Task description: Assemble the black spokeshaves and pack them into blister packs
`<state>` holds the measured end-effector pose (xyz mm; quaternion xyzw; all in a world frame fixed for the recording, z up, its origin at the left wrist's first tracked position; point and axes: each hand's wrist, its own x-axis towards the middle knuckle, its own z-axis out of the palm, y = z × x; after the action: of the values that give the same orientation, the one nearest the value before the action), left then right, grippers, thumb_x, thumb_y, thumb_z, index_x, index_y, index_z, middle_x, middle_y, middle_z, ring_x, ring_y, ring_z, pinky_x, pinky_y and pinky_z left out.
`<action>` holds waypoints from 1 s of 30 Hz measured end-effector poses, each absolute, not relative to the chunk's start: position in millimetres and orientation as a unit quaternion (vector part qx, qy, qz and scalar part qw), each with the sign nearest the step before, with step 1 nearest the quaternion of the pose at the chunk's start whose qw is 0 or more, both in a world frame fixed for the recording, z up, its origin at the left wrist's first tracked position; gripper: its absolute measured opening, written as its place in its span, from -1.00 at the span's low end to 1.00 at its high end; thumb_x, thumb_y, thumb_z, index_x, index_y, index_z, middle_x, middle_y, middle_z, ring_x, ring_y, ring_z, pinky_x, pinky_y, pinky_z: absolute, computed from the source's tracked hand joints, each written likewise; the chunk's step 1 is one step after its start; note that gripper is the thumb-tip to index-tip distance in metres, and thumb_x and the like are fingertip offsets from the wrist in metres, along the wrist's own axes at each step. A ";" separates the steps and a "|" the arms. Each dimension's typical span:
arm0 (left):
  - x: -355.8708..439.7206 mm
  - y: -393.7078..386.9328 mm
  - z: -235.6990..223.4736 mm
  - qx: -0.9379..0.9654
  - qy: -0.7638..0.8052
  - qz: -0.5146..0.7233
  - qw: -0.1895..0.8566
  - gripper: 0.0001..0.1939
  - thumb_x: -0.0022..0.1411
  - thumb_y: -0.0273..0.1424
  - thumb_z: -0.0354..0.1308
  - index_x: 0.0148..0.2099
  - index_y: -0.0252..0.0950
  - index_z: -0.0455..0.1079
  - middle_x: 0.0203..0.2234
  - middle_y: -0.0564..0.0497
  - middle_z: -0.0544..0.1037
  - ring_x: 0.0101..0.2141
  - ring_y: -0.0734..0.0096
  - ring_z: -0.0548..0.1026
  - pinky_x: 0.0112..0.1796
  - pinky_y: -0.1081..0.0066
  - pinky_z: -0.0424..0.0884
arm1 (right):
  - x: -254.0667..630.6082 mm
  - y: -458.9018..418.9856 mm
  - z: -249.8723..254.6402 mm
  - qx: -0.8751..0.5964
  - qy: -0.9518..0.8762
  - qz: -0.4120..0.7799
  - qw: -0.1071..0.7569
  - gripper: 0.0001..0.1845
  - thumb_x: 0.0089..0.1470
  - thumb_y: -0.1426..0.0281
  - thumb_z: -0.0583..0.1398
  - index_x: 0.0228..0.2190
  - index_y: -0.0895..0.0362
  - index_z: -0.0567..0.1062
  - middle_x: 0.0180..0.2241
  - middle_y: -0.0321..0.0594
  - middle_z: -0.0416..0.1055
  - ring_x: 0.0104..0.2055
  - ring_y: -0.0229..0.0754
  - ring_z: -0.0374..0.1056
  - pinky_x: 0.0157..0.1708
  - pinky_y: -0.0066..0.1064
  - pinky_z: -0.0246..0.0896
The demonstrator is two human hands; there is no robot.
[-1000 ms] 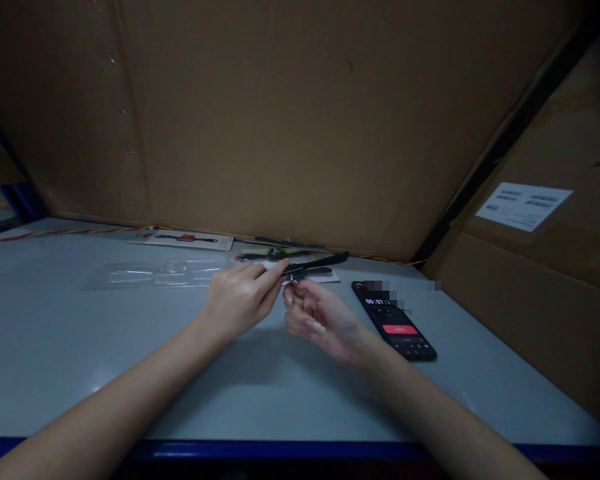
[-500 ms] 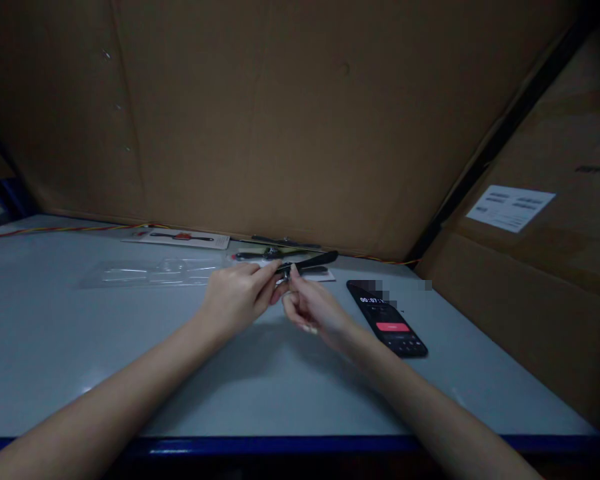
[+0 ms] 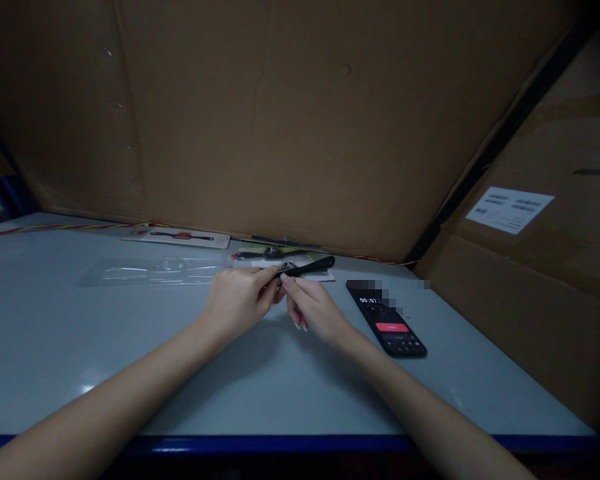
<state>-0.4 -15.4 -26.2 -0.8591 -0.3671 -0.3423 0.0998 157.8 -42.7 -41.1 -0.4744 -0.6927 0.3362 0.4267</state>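
Both my hands meet above the middle of the grey table (image 3: 55, 347). My left hand (image 3: 237, 297) is closed and pinches one end of a black watch strap (image 3: 310, 266), which sticks out to the right above the table. My right hand (image 3: 310, 308) is closed too, its fingertips pinched at the strap's near end right against my left fingers. A small metal part seems to sit where the fingers meet, too small to make out. Behind the hands another black watch (image 3: 267, 254) lies on a white card.
A black phone (image 3: 387, 319) with a running timer lies right of my right hand. A clear plastic blister tray (image 3: 150, 272) and a white card with a red-and-black watch (image 3: 177, 236) lie at the back left. Cardboard walls (image 3: 300, 120) close off the back and right; a red-yellow cable (image 3: 55, 227) runs along the base.
My right hand has turned over and risen so its fingertips now pinch the strap end at my left fingers. The strap has dropped slightly and tilted flatter.
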 end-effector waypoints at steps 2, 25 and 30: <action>0.0 -16.2 -24.9 -0.853 -0.377 -0.347 0.097 -0.75 0.21 -0.34 -0.01 -0.16 -0.20 0.47 -0.47 0.01 0.58 -0.50 0.37 0.51 -0.53 0.48 0.22 | 160.5 -42.1 -40.9 -0.502 -0.702 0.264 0.430 -0.49 0.13 0.06 -0.04 -0.64 0.13 0.36 -0.79 -0.41 0.12 -0.72 -0.36 0.07 -0.63 -0.49 -0.07; -0.6 -12.0 -30.5 -0.847 -0.355 -0.371 0.138 -0.68 0.23 -0.36 -0.02 0.00 -0.22 0.39 -0.41 -0.03 0.58 -0.45 0.36 0.51 -0.51 0.47 0.28 | 153.9 -51.5 -24.3 -0.258 -0.408 0.760 0.437 -0.66 0.21 0.33 -0.09 -0.52 0.14 0.32 -0.85 -0.55 -0.16 -0.77 -0.40 -0.31 -0.68 -0.52 -0.20; 0.8 -11.5 -29.6 -0.844 -0.362 -0.378 0.120 -0.67 0.24 -0.34 -0.04 0.01 -0.25 0.38 -0.41 -0.05 0.58 -0.44 0.37 0.51 -0.46 0.46 0.31 | 148.4 -49.8 -35.6 -0.363 -0.491 0.603 0.513 -0.66 0.10 0.13 0.05 -0.53 0.12 0.25 -0.80 -0.52 0.03 -0.76 -0.43 -0.16 -0.72 -0.51 -0.30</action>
<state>0.8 -11.5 -29.6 -0.8437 -0.3621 -0.3777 0.1200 148.4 -49.8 -35.6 -0.3630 -0.4915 0.6026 0.5134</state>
